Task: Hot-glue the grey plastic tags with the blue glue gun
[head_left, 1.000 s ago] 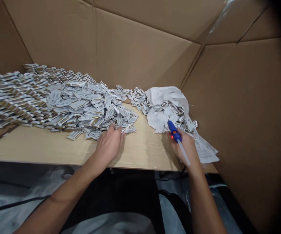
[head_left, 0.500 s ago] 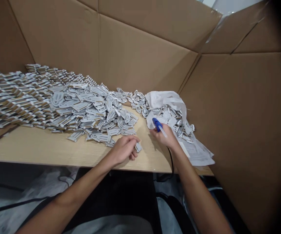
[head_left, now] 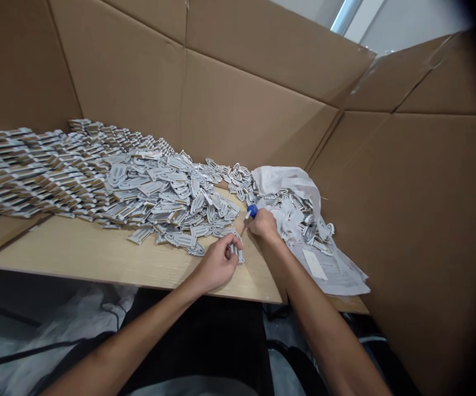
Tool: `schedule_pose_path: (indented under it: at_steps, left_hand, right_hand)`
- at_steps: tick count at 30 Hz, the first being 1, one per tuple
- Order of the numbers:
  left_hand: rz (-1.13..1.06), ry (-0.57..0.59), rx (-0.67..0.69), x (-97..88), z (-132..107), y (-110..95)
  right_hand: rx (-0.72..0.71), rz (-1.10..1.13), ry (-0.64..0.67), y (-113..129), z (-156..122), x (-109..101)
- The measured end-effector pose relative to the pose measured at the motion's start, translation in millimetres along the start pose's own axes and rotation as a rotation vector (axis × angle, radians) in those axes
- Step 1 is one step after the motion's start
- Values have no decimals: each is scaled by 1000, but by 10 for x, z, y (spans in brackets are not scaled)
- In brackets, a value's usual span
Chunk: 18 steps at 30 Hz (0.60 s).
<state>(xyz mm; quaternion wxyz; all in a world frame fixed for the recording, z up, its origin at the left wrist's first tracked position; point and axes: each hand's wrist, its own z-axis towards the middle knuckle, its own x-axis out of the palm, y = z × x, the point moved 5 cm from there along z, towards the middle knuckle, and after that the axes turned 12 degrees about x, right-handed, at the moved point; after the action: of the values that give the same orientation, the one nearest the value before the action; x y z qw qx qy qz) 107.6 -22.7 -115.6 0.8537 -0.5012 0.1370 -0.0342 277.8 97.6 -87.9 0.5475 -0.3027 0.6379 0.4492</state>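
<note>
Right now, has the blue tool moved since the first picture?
Yes. The blue tool has moved left, away from the white sheet and closer to the gray pile.

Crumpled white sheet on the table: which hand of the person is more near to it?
Right. The right hand, holding a blue glue gun, is beside the sheet; the left hand is farther left, at the grey pile's front edge.
</note>
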Motion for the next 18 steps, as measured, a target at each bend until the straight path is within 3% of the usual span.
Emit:
schedule_pose_path:
  at_steps: [2, 6, 13, 18]
  left_hand:
    - [-10, 27, 24, 18, -7, -30]
    - [-107, 55, -59, 57, -55, 20]
    - [-300, -96, -127, 93, -60, 176]
    - [-363, -67, -169, 110, -11, 186]
  right_hand:
    - [-9, -8, 1, -40, -10, -5]
    - [-22, -5, -2, -89, -30, -15]
    - [-58, 83, 26, -112, -10, 12]
    - [-164, 288, 88, -184, -1, 5]
